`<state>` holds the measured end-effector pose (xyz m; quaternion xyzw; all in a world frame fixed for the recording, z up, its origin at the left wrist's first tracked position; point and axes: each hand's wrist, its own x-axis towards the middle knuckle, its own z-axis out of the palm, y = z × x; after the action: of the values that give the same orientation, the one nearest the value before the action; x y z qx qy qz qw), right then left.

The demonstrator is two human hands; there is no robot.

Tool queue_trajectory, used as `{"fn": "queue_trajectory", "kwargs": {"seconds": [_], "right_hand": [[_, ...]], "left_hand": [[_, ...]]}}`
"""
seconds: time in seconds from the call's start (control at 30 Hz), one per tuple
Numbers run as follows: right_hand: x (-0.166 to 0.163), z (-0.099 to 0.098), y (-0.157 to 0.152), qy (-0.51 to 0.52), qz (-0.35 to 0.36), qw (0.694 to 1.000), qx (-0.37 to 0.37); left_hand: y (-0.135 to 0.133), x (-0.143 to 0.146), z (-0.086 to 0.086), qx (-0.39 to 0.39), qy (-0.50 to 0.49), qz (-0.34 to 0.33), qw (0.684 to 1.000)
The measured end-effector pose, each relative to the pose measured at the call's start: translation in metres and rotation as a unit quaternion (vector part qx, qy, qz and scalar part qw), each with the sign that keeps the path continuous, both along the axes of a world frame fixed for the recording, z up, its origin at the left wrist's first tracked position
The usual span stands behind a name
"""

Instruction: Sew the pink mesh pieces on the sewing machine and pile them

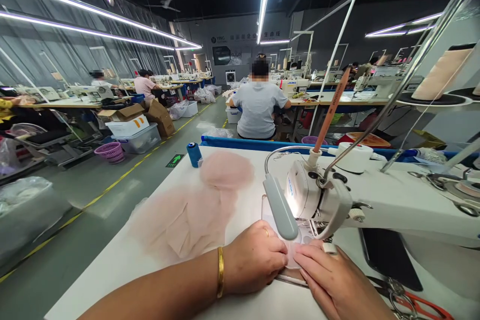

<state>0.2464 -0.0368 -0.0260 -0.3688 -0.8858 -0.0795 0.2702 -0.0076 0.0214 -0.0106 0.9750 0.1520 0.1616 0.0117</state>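
Note:
A small piece of pale pink sheer fabric (291,256) lies below the sewing machine head (305,190). My left hand (255,256), with a gold bangle and a ring, is closed with its curled fingertips on the fabric's left edge. From the right, my right hand (332,275) has its fingers pressed together on the same piece, close to the needle area. The grey lamp (281,210) partly covers the needle area, so the needle itself is hidden. Left of the machine, more sheer pink pieces (187,225) lie in a loose heap.
A blue thread spool (194,155) stands at the table's far left corner. A black phone (390,259) and orange-handled scissors (431,305) lie to the right. A white thread cone (352,156) sits behind the machine. Ahead, a person (259,105) sits at another table.

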Motion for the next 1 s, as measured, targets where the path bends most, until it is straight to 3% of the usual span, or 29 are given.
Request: {"fn": "queue_trajectory", "kwargs": {"seconds": [0.17,0.33,0.67,0.87,1.0], "right_hand": [[-0.001,-0.002,-0.001,0.001,-0.015,1.0,-0.018],[-0.003,-0.002,0.001,-0.008,-0.032,0.999,0.013],[0.007,-0.022,0.009,-0.015,-0.071,0.997,-0.017],[0.003,-0.027,0.014,-0.007,-0.081,0.996,0.019],[0.004,-0.022,0.012,0.032,-0.089,0.995,0.03]], "left_hand": [[0.001,0.0,-0.002,0.0,-0.006,0.006,1.0],[0.006,0.0,-0.001,0.016,-0.015,0.015,1.0],[0.016,0.0,-0.008,0.031,-0.029,0.049,0.998],[0.019,0.0,-0.006,0.038,-0.01,0.074,0.996],[0.027,0.002,-0.004,0.036,-0.013,0.051,0.998]]}}
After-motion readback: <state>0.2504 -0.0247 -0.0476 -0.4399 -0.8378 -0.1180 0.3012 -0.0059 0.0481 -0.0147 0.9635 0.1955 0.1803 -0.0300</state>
